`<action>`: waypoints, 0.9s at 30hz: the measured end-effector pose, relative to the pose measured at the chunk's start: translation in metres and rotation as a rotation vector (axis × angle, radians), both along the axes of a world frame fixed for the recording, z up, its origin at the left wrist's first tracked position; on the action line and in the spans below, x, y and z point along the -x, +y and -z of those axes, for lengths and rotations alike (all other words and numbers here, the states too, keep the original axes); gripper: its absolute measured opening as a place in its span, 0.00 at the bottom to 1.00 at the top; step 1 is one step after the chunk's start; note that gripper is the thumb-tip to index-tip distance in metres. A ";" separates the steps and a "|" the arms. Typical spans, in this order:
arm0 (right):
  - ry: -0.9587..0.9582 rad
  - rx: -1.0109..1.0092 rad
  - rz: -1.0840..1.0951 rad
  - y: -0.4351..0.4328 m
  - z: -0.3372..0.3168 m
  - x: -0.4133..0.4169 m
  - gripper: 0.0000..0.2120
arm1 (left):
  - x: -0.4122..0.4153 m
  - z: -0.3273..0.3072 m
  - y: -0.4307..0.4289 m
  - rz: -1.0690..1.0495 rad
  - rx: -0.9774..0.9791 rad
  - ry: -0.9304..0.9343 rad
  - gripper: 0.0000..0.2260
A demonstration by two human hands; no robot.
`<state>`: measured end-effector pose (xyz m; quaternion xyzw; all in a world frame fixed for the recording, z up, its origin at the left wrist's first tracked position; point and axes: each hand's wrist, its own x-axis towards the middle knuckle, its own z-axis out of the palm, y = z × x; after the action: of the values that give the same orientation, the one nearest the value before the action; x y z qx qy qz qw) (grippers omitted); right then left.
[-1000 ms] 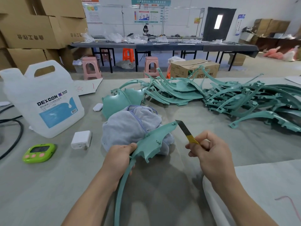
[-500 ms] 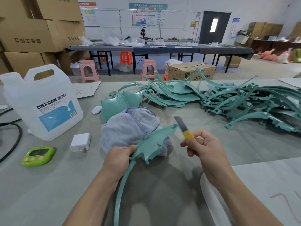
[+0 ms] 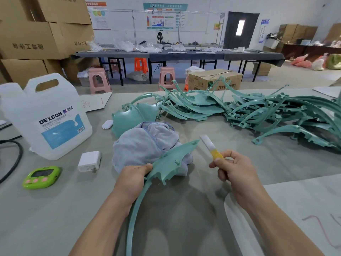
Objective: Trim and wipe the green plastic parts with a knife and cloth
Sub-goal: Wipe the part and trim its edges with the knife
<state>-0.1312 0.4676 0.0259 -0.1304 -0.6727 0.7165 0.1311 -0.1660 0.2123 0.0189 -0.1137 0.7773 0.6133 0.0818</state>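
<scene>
A green part [image 3: 173, 159] is being gripped at its narrow neck by the left hand [image 3: 132, 177], with the fingers curled round it. Its broad finned end is being held over the near side of the cloth [image 3: 144, 145], and its long thin arc is trailing back over the table [image 3: 184, 209]. Just right of the cloth, a knife [image 3: 210, 146] is being pinched by its yellow handle in the right hand [image 3: 234, 170]. The pale blade is being pointed up and left, right at the part's tip; whether they are touching cannot be told.

The cloth is lying crumpled in a grey-blue heap on the table, which is being covered by a grey felt-like sheet. Directly behind the cloth two rounded green shells [image 3: 129, 117] are lying, with a small white object [image 3: 107, 124] just left of them. Behind and right of the cloth a tangled pile [image 3: 276, 115] of curved green parts is being spread wide. Left of the cloth a charger [image 3: 89, 161], a timer [image 3: 41, 177] and a DEXCON jug [image 3: 46, 115] are sitting, with a black cable [image 3: 16, 157] beyond them. Nearer and right of the cloth a white sheet [image 3: 295, 209] bearing pink marks is being draped.

Far behind the cloth pink stools [image 3: 98, 80], a box [image 3: 215, 80] and a long dark bench [image 3: 184, 55] strewn with white bags are standing. Cartons [image 3: 46, 34] are being stacked at the left, and a dark door [image 3: 239, 29] is set in the white wall.
</scene>
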 end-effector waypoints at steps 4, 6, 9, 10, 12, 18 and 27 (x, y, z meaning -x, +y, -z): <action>0.113 0.065 -0.116 0.000 -0.007 -0.007 0.05 | 0.000 0.000 -0.001 0.004 -0.013 -0.014 0.26; 0.083 0.040 -0.196 -0.004 -0.005 -0.009 0.05 | 0.001 0.001 -0.001 0.003 -0.012 -0.006 0.26; -0.004 -0.001 -0.028 -0.002 0.000 -0.007 0.05 | 0.001 0.001 0.001 0.005 -0.017 0.005 0.26; -0.006 -0.002 0.032 0.001 0.000 -0.006 0.05 | 0.001 0.000 0.001 0.003 -0.024 0.008 0.26; 0.040 0.001 0.067 0.005 -0.004 -0.008 0.05 | 0.001 0.001 0.001 0.003 -0.033 0.010 0.26; 0.187 -0.239 -0.023 -0.011 -0.006 -0.024 0.09 | 0.002 0.002 0.002 -0.006 -0.042 -0.007 0.25; 0.357 -0.729 0.032 -0.041 -0.002 -0.043 0.15 | 0.001 0.000 -0.003 -0.002 -0.143 -0.064 0.26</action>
<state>-0.0879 0.4271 0.0276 0.0407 -0.8471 0.4404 0.2947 -0.1670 0.2089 0.0193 -0.1277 0.7283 0.6635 0.1141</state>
